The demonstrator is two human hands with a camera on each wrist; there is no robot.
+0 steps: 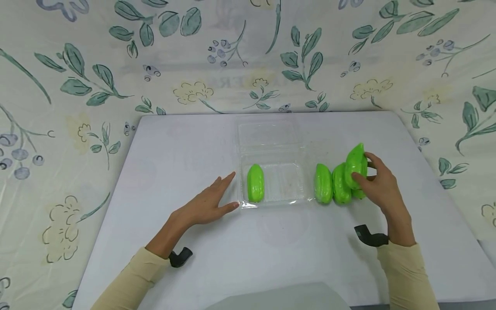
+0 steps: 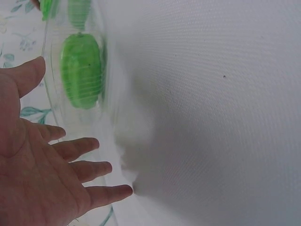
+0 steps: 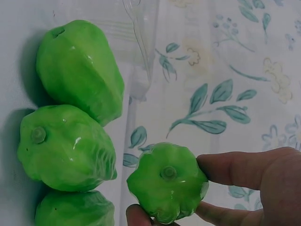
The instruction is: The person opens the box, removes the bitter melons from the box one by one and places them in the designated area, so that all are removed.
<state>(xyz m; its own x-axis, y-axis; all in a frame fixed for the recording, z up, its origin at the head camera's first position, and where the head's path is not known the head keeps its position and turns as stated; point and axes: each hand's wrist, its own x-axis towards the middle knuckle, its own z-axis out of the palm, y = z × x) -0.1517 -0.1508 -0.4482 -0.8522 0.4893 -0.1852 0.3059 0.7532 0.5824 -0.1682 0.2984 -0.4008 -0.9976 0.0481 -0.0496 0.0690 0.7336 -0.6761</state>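
Note:
My right hand (image 1: pixel 381 183) pinches a glossy green ridged fruit (image 1: pixel 355 165) between thumb and fingers, its round stem end showing in the right wrist view. This fruit is raised over a row of three similar ones on the table: a left fruit (image 1: pixel 323 184), a middle fruit (image 3: pixel 66 146) and a right fruit (image 3: pixel 75 209), the last partly hidden in the head view. My left hand (image 1: pixel 207 204) is spread with straight fingers at the left edge of a clear plastic clamshell box (image 1: pixel 284 183). Inside the box, at its left side, lies another green fruit (image 1: pixel 255 183).
The box's clear lid (image 1: pixel 269 131) lies folded back toward the far table edge. A white table (image 1: pixel 271 249) carries everything, and a flower-and-leaf patterned cloth (image 1: pixel 232 51) hangs behind and beside it. A pale grey rounded shape (image 1: pixel 283 297) shows at the near edge.

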